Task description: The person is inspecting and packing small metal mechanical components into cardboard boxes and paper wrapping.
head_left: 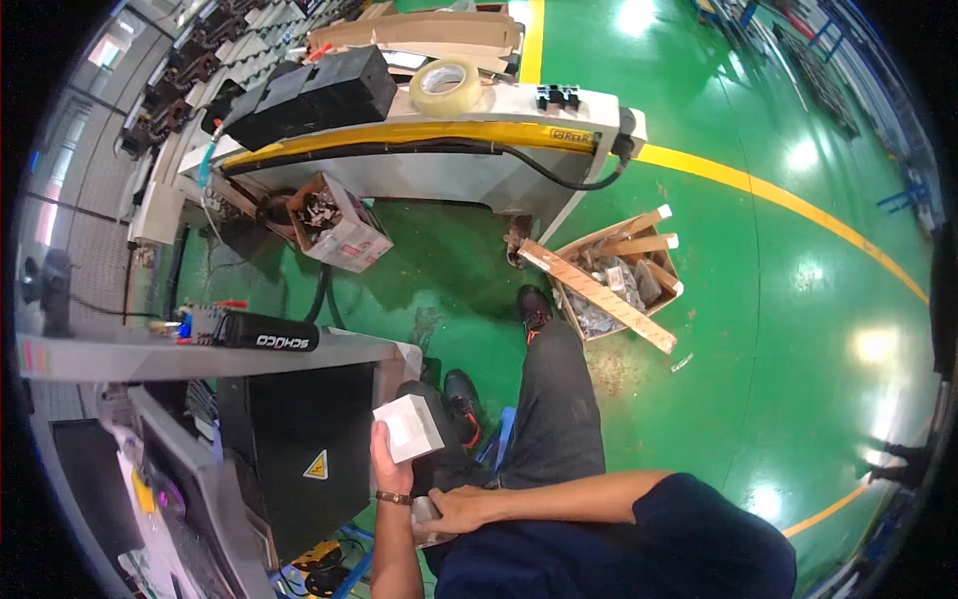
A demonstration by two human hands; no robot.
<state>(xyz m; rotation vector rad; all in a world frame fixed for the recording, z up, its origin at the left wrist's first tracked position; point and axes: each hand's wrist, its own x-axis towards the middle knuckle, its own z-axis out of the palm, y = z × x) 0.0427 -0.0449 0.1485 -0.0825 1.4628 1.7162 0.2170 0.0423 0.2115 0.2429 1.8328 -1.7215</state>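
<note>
Our left hand (383, 461) holds a white, rectangular, seemingly cardboard box (409, 427) over our dark-trousered leg (446, 471) | our right hand (459, 510) is at a pale object (424, 512), grip unclear | we'd best keep the box level, clear of the flat black panel (304, 414)

A factory workshop surrounds me, as shown by the glossy green floor (699, 399), its yellow marking lines (748, 181), a black panel (309, 409) bearing a warning triangle (316, 465), and a white bench (504, 103) with a black cable (569, 184).
</note>
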